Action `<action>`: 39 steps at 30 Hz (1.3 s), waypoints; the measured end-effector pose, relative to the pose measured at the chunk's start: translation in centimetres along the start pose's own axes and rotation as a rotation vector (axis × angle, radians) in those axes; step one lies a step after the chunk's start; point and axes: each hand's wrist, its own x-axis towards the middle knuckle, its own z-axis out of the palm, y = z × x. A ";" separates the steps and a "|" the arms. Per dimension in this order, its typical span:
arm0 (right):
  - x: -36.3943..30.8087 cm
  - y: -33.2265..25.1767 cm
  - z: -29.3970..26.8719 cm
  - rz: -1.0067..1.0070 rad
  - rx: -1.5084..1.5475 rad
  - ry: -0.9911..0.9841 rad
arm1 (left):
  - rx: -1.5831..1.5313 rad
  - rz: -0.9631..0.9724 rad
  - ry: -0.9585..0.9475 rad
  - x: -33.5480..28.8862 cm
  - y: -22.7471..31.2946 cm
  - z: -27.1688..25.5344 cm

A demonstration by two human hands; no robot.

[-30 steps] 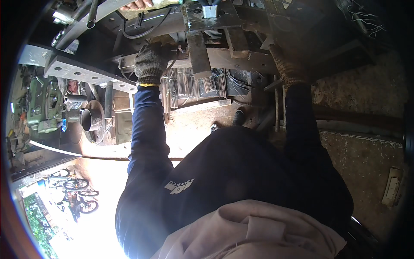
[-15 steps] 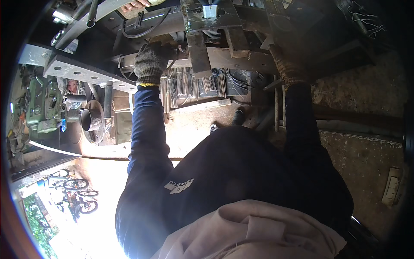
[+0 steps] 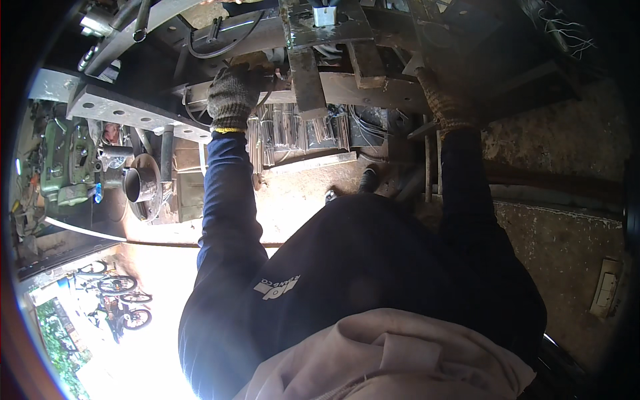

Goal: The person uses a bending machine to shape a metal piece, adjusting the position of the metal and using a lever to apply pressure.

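Note:
My left hand (image 3: 233, 99), in a grey knitted glove with a yellow cuff edge, is closed over a long steel beam (image 3: 340, 87) that runs across the upper part of the head view. Its fingertips are lost in shadow. Farther right, my right hand (image 3: 445, 105) wears a brownish knitted glove and grips the same steelwork near the beam's right part; dark metal hides some of its fingers. Between my hands, a flat steel bar (image 3: 307, 83) and a shorter flat bar (image 3: 366, 65) lie across the beam. A steel plate (image 3: 331, 32) lies beyond them.
Bundles of thin metal rods (image 3: 287, 127) lie below the beam. To the left are a perforated steel bar (image 3: 127, 113), a flanged pipe (image 3: 139, 183) and a green machine (image 3: 67, 160). Bicycles (image 3: 117, 285) stand outside at lower left. Loose wires (image 3: 567, 37) hang at upper right.
Another person's hand at the top edge has drawn upward, mostly out of view. Both my hands stay in place on the steelwork.

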 end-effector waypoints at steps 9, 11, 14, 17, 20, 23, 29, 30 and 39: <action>0.1 0.2 0.3 0.040 -0.004 -0.064 | -0.013 -0.036 -0.083 -0.3 1.1 -1.8; 0.2 -0.1 0.1 0.051 -0.016 -0.071 | -0.020 -0.038 -0.100 -0.2 1.4 -2.1; 0.0 -0.3 0.0 0.013 -0.020 0.033 | 0.003 -0.026 -0.099 -0.1 1.3 -1.9; 0.0 0.0 0.3 -0.005 0.000 0.005 | 0.022 -0.008 -0.031 -0.1 -0.1 -0.6; 0.0 0.0 0.3 -0.006 -0.011 -0.005 | 0.001 -0.022 -0.009 0.0 0.5 -0.8; -0.1 0.5 0.5 -0.007 -0.061 0.022 | 0.019 0.014 -0.074 0.0 1.0 -1.6; 0.2 0.0 0.1 0.019 -0.031 -0.054 | -0.012 0.022 -0.022 -0.4 0.6 -1.5; 0.2 0.1 0.0 0.017 -0.046 -0.060 | -0.020 0.017 -0.035 -0.4 0.8 -1.6; -0.1 0.6 0.8 0.019 0.025 -0.001 | -0.035 0.057 0.065 -0.3 0.0 -0.4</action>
